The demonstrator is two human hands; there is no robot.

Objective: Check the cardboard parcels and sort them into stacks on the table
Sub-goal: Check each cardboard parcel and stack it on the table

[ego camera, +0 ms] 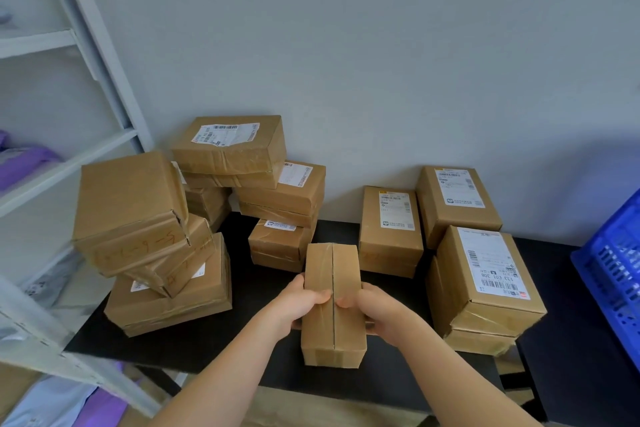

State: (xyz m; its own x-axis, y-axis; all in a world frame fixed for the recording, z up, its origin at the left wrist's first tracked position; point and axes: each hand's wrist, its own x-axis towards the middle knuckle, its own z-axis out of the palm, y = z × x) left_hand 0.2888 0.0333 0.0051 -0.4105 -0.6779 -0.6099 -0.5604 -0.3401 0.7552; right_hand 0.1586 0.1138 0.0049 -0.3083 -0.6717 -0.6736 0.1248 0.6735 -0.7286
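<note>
Held parcel (pixel 333 302) sits above the tabletop (pixel 242 322) front edge, long axis pointing away from the person, taped seam up. Left hand (pixel 300 302) and right hand (pixel 372 314) grip its opposite long sides, thumbs curled onto the top near the seam. Labelled stack (pixel 485 288) just right of it, nearest the right hand.

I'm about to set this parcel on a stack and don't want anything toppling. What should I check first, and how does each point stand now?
1. Grip: left hand and right hand both hold the held parcel by its sides: ok.
2. Label readable: the upturned face shows only a taped seam: not ok.
3. Left stack steady: its upper boxes sit tilted and askew: not ok.
4. Right front stack top flat, label up: ok.
5. Bare table beside the hands: ok.
6. Parcel underside undamaged: hidden, cannot tell.
</note>
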